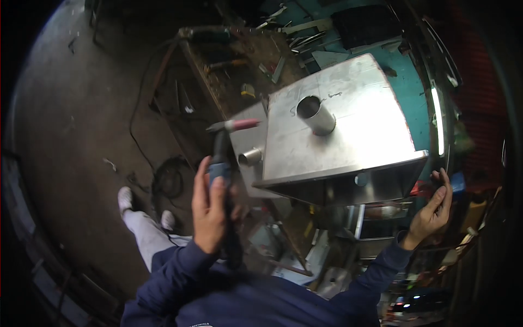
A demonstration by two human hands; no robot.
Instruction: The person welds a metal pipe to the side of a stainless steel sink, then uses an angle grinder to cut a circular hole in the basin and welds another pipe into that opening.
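Observation:
My left hand (210, 212) is wrapped round the blue handle of a TIG welding torch (220, 150). The torch has a black neck and a pink nozzle pointing right, towards a metal box. This box (348, 144) is bare sheet steel, with its near side open and a round hole inside. A short pipe (321, 120) stands up from its top, and a second pipe stub (250, 157) juts from the side plate near the torch. Off the box's right corner, apart from it, my right hand (430, 215) has loosely bent fingers; I see nothing held in it.
A worn workbench (218, 82) with scattered tools lies behind the box. Offcuts and a black item (365, 26) rest on a teal surface (417, 103). Dark cable (169, 177) coils on the floor near my shoes. Clutter fills the space below the box.

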